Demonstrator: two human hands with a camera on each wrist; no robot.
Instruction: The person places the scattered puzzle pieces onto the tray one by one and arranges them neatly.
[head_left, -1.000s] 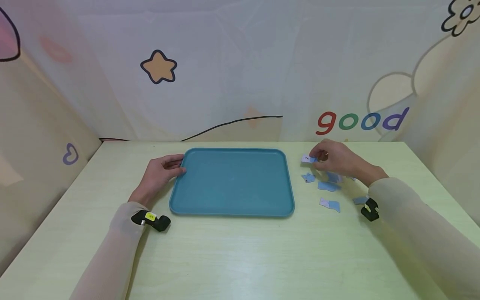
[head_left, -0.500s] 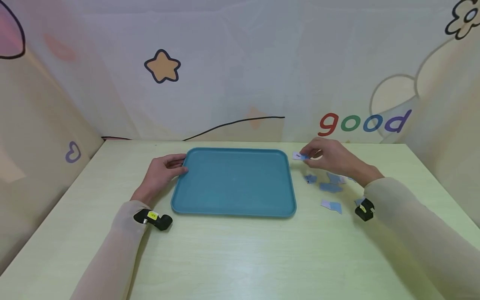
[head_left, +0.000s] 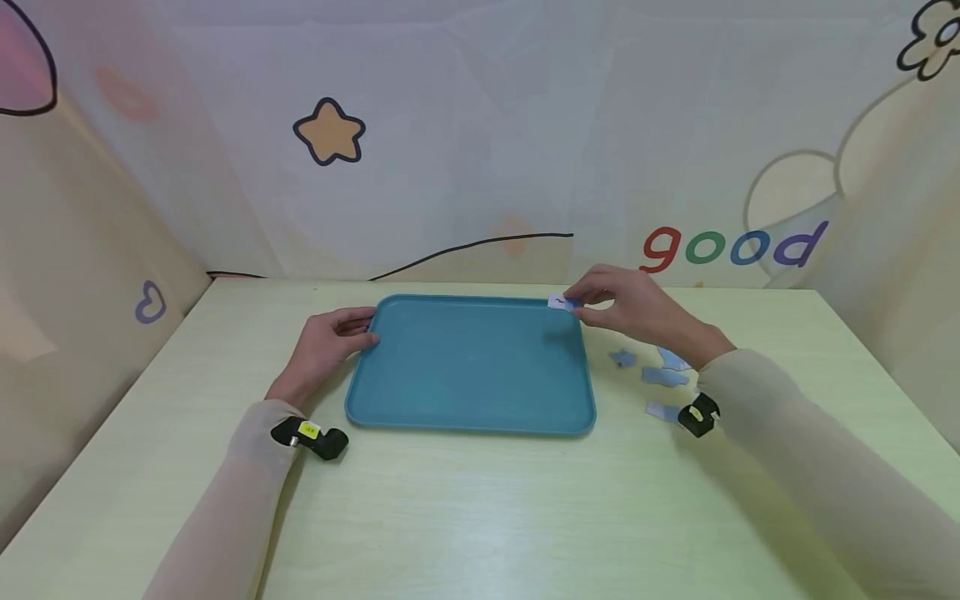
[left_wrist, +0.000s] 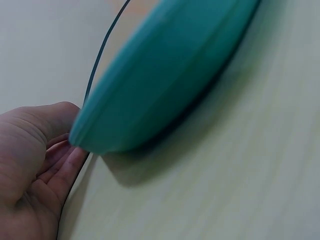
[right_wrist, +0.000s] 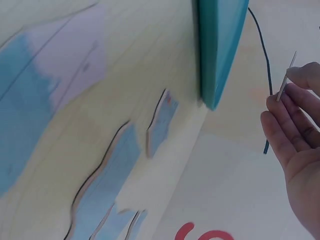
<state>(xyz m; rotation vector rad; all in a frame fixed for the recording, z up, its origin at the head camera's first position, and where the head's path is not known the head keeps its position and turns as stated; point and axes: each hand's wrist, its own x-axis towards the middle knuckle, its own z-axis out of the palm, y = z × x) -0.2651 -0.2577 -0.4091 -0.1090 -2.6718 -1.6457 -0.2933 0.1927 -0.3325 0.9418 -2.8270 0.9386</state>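
Observation:
A blue-green rectangular tray (head_left: pixel 470 367) lies flat on the table. My left hand (head_left: pixel 318 350) grips its left rim near the far corner; in the left wrist view the thumb (left_wrist: pixel 62 117) is at the rim with fingers under it. My right hand (head_left: pixel 637 310) pinches a small flat puzzle piece (head_left: pixel 558 302), white and blue with a dark mark, between thumb and fingertips. It is held above the tray's far right corner. Edge-on, the piece (right_wrist: pixel 286 77) looks thin in the right wrist view.
Right of the tray lie several loose blue puzzle pieces: a small one (head_left: pixel 622 358), a long one (head_left: pixel 664 377), one (head_left: pixel 672 358) near the right forearm, and a blue and lilac one (head_left: pixel 660 411) partly behind the wrist camera (head_left: pixel 699 415). A printed cloth (head_left: pixel 465 150) stands behind the table.
My right hand has moved left with the puzzle piece, from over the table beside the loose pieces to the tray's far right corner. The left hand stays on the rim.

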